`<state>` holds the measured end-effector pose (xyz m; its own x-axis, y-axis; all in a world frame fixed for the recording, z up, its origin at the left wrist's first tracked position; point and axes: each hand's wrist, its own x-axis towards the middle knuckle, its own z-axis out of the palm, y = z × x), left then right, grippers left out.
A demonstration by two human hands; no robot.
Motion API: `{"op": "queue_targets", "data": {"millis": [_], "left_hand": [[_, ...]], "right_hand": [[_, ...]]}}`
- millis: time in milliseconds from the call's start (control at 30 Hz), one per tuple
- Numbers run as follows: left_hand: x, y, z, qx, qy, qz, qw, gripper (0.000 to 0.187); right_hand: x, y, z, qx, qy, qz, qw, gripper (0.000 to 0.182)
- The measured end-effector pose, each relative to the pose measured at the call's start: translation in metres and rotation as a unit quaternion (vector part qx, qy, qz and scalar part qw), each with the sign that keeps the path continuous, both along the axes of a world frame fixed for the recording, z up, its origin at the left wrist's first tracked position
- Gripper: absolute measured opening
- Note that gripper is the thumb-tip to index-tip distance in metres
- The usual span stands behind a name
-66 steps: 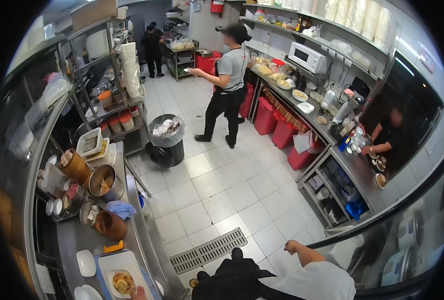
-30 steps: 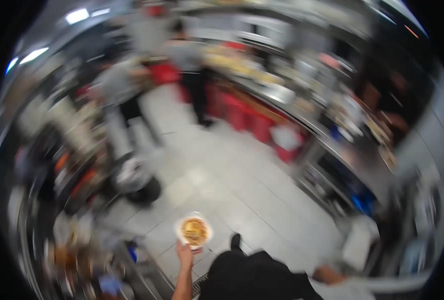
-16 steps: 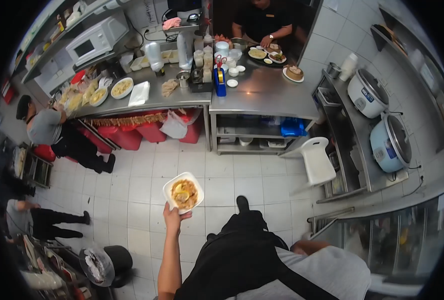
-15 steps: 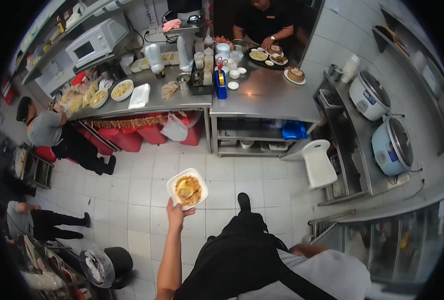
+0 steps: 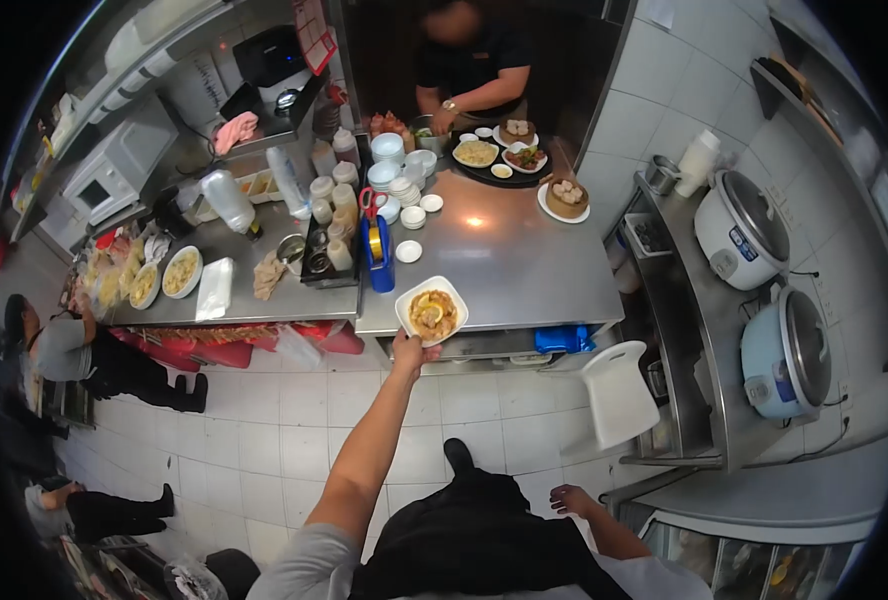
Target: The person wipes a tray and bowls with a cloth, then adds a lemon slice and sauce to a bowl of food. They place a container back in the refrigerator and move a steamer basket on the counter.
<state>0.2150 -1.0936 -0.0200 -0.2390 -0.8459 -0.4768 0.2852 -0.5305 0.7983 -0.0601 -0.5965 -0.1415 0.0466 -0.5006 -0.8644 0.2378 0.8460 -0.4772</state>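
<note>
A white squarish bowl [image 5: 405, 312] of browned food with a yellow piece on top is in my left hand [image 5: 411, 354], whose fingers grip its near edge. The bowl appears at the front edge of the steel counter [image 5: 504, 265]; whether it touches the counter I cannot tell. My right hand [image 5: 571, 499] hangs low at my right side, fingers apart, holding nothing. Beyond the bowl are a small white dish [image 5: 409, 252] and a blue tape dispenser [image 5: 379, 262] with red scissors. A bamboo steamer [image 5: 567, 198] sits on a white plate at the counter's right.
Across the counter a person in black reaches beside a dark tray [image 5: 504, 175] of dishes. Two rice cookers [image 5: 739, 230] stand on the right shelf, with a white chair [image 5: 619, 395] before it. Other people are at the left, near oval plates [image 5: 183, 272] of food.
The counter is nearer in view. My left hand has moved forward with the bowl, from above the floor to the counter's edge. My right hand has come into clearer view.
</note>
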Motion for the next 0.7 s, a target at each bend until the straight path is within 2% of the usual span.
{"op": "queue_targets", "data": {"millis": [67, 133, 200, 233, 267, 300, 400, 467, 500, 533, 567, 600, 667, 700], "left_hand": [[-0.034, -0.027, 0.003, 0.005, -0.002, 0.006, 1.000, 0.050], [-0.066, -0.051, 0.000, 0.010, -0.001, 0.012, 1.000, 0.050], [-0.086, -0.075, -0.012, 0.007, -0.007, -0.017, 1.000, 0.043], [-0.093, -0.086, -0.020, 0.016, 0.023, -0.022, 0.999, 0.037], [-0.099, -0.092, -0.020, 0.022, 0.028, -0.016, 0.999, 0.037], [-0.102, -0.098, -0.018, 0.020, 0.048, -0.023, 0.998, 0.038], [-0.095, -0.105, -0.005, 0.032, 0.076, 0.004, 0.997, 0.045], [-0.077, -0.109, -0.006, 0.079, 0.092, -0.001, 0.993, 0.078], [-0.070, -0.100, -0.024, 0.049, 0.010, -0.008, 0.999, 0.059], [-0.042, -0.078, -0.047, -0.091, -0.126, -0.105, 0.982, 0.043], [-0.001, -0.052, -0.075, -0.223, -0.268, -0.187, 0.918, 0.035], [0.019, -0.009, -0.056, -0.229, -0.360, -0.146, 0.893, 0.031], [0.077, 0.068, -0.080, -0.224, -0.434, -0.148, 0.860, 0.031], [0.112, 0.113, -0.102, -0.217, -0.447, -0.131, 0.858, 0.033]], "right_hand": [[-0.020, 0.004, -0.007, -0.006, 0.034, -0.024, 0.999, 0.031], [-0.041, 0.036, -0.049, -0.019, -0.169, -0.154, 0.973, 0.027], [-0.023, 0.045, -0.035, -0.014, 0.026, -0.073, 0.997, 0.030], [-0.025, 0.055, -0.040, -0.174, 0.138, 0.129, 0.966, 0.031], [-0.033, 0.064, -0.048, -0.318, 0.233, 0.325, 0.860, 0.033], [-0.028, 0.073, -0.045, -0.325, 0.230, 0.362, 0.843, 0.032], [-0.034, 0.063, -0.041, -0.238, 0.175, 0.352, 0.888, 0.031], [-0.043, 0.045, -0.044, -0.239, 0.160, 0.363, 0.886, 0.030], [-0.048, 0.033, -0.049, -0.256, 0.151, 0.372, 0.879, 0.030], [-0.055, 0.017, -0.055, -0.292, 0.140, 0.386, 0.864, 0.029], [-0.064, -0.001, -0.059, -0.348, 0.123, 0.399, 0.839, 0.029], [-0.075, -0.019, -0.080, -0.399, 0.122, 0.429, 0.801, 0.029], [-0.088, -0.070, -0.137, -0.411, 0.230, 0.665, 0.579, 0.026], [-0.083, -0.095, -0.109, -0.205, 0.132, 0.507, 0.827, 0.027]]}}
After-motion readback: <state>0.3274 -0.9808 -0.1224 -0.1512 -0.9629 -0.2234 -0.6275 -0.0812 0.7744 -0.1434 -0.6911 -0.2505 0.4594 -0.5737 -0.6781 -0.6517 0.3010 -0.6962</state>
